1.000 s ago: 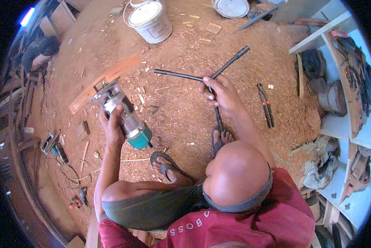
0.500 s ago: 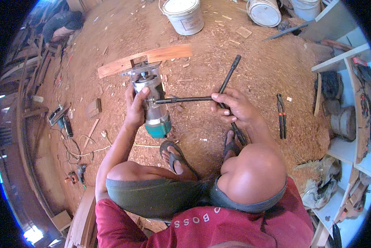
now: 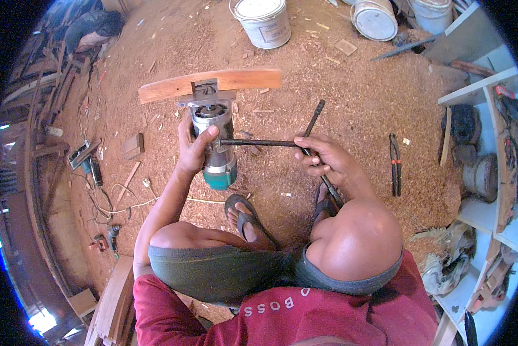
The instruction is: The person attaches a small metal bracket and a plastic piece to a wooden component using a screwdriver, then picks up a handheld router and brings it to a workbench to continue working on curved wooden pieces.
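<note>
My left hand [image 3: 199,145] is wrapped round the silver body of a trim router [image 3: 219,155] with a teal end cap. The router's base plate lies against a pale wooden strip [image 3: 244,78], which has a notch at the plate. A black cross-shaped socket wrench [image 3: 265,142] is gripped near its crossing by my right hand [image 3: 326,156]. One wrench arm runs left to the router's side and meets it beside my left thumb. Another arm points up and away, while one slants down toward my right foot. My hand partly hides the crossing.
Wood chips cover the floor. Pliers [image 3: 395,164] with red-black handles lie at the right, near a shelf [image 3: 478,86] of tools. White buckets [image 3: 263,24] stand at the back. A corded power tool [image 3: 92,167], a wood block [image 3: 132,146] and a drill [image 3: 113,237] lie at left.
The wrench has turned in my right hand: its upper arm sits lower and leans closer. The router is more upright, and the wooden strip lies more level. My left hand keeps its hold.
</note>
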Available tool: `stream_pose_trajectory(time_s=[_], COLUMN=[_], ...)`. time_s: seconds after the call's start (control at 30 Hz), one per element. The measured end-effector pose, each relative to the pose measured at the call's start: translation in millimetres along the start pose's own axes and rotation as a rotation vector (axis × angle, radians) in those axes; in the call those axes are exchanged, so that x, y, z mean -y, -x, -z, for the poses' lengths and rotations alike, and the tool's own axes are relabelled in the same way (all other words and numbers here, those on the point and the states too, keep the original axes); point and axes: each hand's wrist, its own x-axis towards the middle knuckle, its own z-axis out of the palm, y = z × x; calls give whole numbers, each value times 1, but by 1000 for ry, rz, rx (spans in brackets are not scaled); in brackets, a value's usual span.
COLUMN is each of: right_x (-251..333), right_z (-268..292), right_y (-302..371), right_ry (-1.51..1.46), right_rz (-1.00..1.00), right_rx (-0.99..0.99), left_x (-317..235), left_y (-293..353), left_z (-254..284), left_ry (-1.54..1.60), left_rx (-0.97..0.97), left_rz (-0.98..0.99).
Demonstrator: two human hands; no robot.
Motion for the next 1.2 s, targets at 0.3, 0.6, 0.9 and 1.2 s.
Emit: stream_pose_trajectory(time_s=[0.3, 0.6, 0.9, 1.2], right_x=[-5, -3, 1, -6], right_z=[11, 18, 19, 14], right_y=[-6, -3, -4, -9], right_ry=[9, 248, 318, 350], right_rz=[-80, 151, 50, 216], right_rx=[101, 64, 61, -68], left_x=[-1, 4, 12, 16], left_y=[3, 7, 6, 5], left_z=[-1, -21, -29, -23], left_ry=[-144, -64, -103, -140], left_rx=[-38, -78, -131, -100], left_rz=[0, 124, 81, 24])
